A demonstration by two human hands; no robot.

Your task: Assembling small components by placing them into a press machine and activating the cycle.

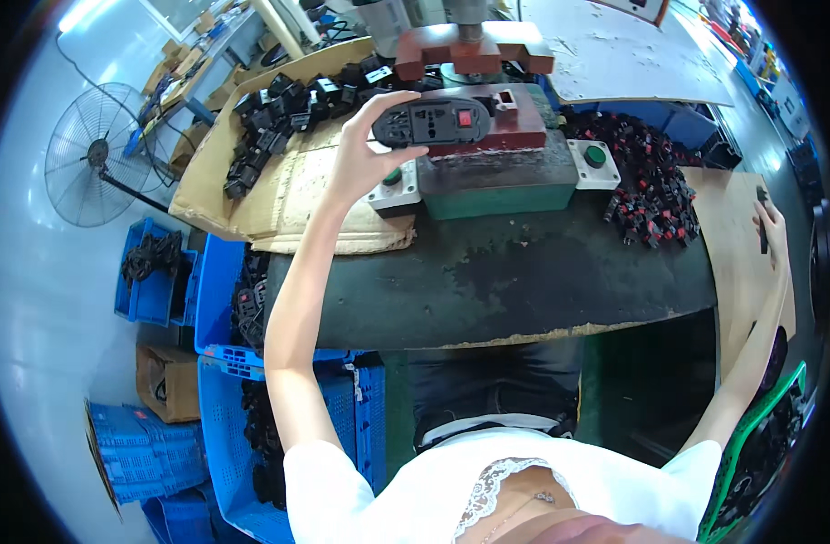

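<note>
My left hand (365, 150) holds a black socket part (436, 122) with a red switch, just in front of the brown fixture block (514, 136) of the press. Far out to the right my right hand (773, 227) grips a small dark part (763, 222) over the brown board (732, 236). A pile of black socket parts (288, 113) lies on cardboard (288, 195) to the left of the press. Another pile of black and red parts (655, 195) lies to its right.
The press base carries two green buttons (595, 156) on white boxes. The dark worktable (505, 276) runs across the middle. Blue crates (220, 290) with black parts stand at the left, a floor fan (93, 154) beyond them, a green crate (764, 444) at the lower right.
</note>
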